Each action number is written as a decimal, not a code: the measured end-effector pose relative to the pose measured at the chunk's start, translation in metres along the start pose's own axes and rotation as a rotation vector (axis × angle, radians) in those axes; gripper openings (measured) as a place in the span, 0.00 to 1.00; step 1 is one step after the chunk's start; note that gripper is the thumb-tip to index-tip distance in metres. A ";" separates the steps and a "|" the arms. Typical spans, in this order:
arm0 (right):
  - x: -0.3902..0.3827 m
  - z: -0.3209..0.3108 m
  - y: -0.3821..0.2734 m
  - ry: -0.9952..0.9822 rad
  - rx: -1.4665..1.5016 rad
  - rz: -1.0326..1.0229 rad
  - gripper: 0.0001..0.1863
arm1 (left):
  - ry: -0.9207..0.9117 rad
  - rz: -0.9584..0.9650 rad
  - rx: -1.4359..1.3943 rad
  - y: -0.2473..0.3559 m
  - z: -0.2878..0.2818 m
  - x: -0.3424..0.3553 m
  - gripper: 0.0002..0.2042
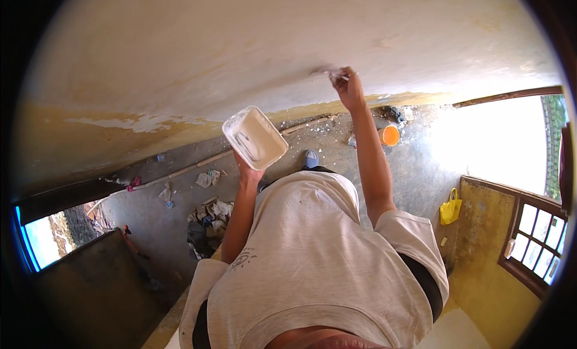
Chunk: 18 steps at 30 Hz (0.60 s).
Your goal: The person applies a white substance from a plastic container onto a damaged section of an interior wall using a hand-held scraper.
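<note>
My left hand [249, 168] holds a white rectangular tub [268, 124] by its underside and near end. Creamy white material coats the tub's inside, with a greyish streak along one side. My right arm reaches up and forward to the wall [228, 54]. In its closed fingers, my right hand [348, 88] grips a small hand tool [327, 71], smeared by motion, with a pale end showing. The tool is at the wall surface; its exact kind cannot be made out. Around it the wall is whitish, with yellowish stains and peeling patches lower down.
An orange bucket [389, 135] stands on the grey floor [288, 152] to the right, near the bright doorway. A long pole [192, 167] lies along the wall's foot. Rubble and scraps [211, 217] are heaped at left. A yellow bag [450, 208] rests by the right wall.
</note>
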State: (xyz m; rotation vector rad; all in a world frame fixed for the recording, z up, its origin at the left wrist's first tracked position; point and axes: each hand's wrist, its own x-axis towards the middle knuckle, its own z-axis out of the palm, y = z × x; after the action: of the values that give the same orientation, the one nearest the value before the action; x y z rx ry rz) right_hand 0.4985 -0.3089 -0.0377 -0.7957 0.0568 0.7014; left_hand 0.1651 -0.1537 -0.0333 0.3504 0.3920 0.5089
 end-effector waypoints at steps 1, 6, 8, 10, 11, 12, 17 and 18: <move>0.001 0.024 -0.021 -0.016 0.072 0.017 0.11 | 0.004 0.017 -0.005 0.001 -0.003 0.000 0.24; -0.075 0.039 -0.028 -0.117 0.157 -0.152 0.13 | 0.047 0.029 -0.054 -0.006 -0.003 0.001 0.25; -0.082 0.017 -0.008 -0.086 0.107 -0.105 0.13 | 0.060 0.036 -0.062 -0.008 -0.004 0.002 0.25; -0.079 0.000 0.019 0.048 -0.078 0.022 0.12 | 0.070 0.069 -0.057 -0.012 -0.009 0.002 0.25; -0.073 -0.015 0.034 0.058 -0.117 0.080 0.12 | 0.082 0.062 -0.057 -0.012 -0.008 0.001 0.25; -0.064 -0.032 0.048 0.069 -0.155 0.133 0.12 | 0.091 0.051 -0.056 -0.012 -0.006 0.002 0.25; -0.027 -0.047 0.072 0.045 -0.100 0.192 0.11 | 0.070 0.042 -0.044 -0.016 0.010 0.007 0.24; -0.024 -0.042 0.069 0.012 -0.077 0.159 0.10 | 0.076 0.053 -0.037 -0.016 0.012 0.007 0.24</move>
State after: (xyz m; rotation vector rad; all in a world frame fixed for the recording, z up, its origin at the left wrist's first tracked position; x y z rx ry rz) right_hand 0.4480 -0.3168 -0.1042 -0.8757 0.1051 0.8530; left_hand 0.1827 -0.1658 -0.0314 0.3067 0.4470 0.5820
